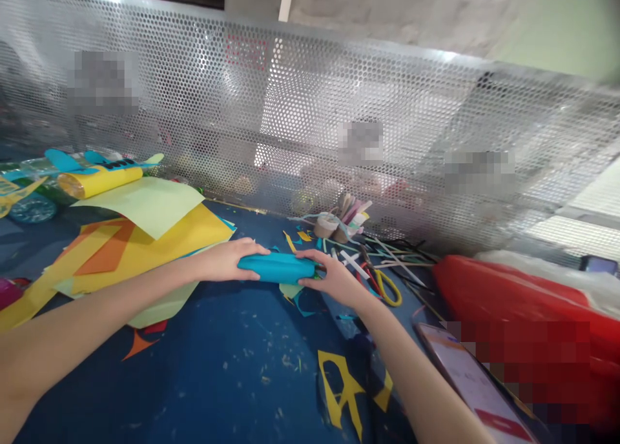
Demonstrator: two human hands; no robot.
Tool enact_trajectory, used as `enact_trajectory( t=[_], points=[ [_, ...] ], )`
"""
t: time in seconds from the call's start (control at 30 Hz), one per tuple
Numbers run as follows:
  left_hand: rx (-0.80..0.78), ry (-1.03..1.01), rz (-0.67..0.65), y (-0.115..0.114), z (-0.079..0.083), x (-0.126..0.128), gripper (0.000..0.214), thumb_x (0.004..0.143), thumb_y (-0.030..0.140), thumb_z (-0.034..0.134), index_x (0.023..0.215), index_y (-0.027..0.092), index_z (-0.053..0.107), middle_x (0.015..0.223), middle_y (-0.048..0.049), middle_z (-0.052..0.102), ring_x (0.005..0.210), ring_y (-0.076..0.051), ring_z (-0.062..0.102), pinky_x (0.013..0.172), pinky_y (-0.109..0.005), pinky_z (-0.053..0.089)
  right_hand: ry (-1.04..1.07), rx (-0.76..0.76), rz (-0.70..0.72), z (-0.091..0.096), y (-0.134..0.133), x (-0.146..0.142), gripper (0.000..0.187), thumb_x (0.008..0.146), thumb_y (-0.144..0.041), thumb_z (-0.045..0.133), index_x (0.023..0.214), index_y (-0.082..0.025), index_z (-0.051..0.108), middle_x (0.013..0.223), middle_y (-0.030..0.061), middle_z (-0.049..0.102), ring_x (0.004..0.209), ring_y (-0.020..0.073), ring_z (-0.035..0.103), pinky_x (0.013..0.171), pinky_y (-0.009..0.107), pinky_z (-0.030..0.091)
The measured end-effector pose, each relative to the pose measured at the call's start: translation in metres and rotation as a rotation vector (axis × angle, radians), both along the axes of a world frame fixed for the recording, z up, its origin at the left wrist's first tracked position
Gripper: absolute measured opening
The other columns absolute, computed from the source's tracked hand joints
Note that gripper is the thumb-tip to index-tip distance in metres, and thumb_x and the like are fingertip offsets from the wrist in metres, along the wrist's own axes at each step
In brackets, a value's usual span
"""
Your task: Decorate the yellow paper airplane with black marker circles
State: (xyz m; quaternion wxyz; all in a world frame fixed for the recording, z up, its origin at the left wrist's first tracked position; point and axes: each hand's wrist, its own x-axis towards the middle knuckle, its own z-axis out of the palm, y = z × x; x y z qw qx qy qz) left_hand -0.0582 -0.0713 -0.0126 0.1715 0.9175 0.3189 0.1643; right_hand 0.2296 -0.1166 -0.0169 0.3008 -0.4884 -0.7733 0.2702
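A teal roll of sheet material (277, 268) lies across the blue table (227, 373) in the middle of the view. My left hand (227, 261) is closed round its left end. My right hand (330, 277) grips its right end, fingers curled over the top. Both arms reach forward from the near edge. Beneath the roll lie small teal and yellow offcuts.
Yellow, orange and pale green sheets (145, 237) are piled at the left, with a yellow roll (97, 181) behind. Scissors with yellow handles (387, 288), sticks and tape rolls (325, 224) lie at the right. A phone (472, 386) and a red bag (523, 315) sit near right. A perforated metal screen (310, 121) closes the back.
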Motion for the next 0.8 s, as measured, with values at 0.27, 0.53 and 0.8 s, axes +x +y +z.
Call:
enact_trajectory(
  t=[0.27,0.53,0.8],
  points=[
    [0.149,0.019,-0.003,0.004,-0.014,-0.004,0.058,0.087,0.052,0.061,0.14,0.033,0.046,0.138,-0.0053,0.055,0.127,-0.027,0.049,0.109,-0.044,0.034,0.048,0.024,0.033,-0.006,-0.003,0.001,0.047,0.077,-0.027,0.069,0.124,-0.028,0.063,0.14,0.0043,0.055,0.129,0.0238,0.049,0.107,0.042,0.04],
    [0.1,0.048,-0.026,-0.001,-0.013,-0.01,0.054,0.09,0.054,0.055,0.141,0.044,0.039,0.15,-0.0021,0.041,0.13,-0.028,0.047,0.108,-0.046,0.035,-0.076,0.212,0.05,-0.02,-0.002,0.006,0.039,0.086,-0.027,0.061,0.125,-0.032,0.063,0.145,0.003,0.049,0.131,0.0251,0.048,0.109,0.046,0.039],
    [0.248,-0.012,-0.158,0.011,-0.026,-0.024,0.046,0.091,0.046,0.058,0.136,0.04,0.049,0.151,-0.0046,0.039,0.129,-0.028,0.048,0.107,-0.046,0.039,-0.246,0.447,0.09,-0.026,-0.001,0.012,0.038,0.09,-0.026,0.057,0.128,-0.034,0.061,0.143,0.0018,0.051,0.129,0.0257,0.051,0.106,0.046,0.046]
  ],
)
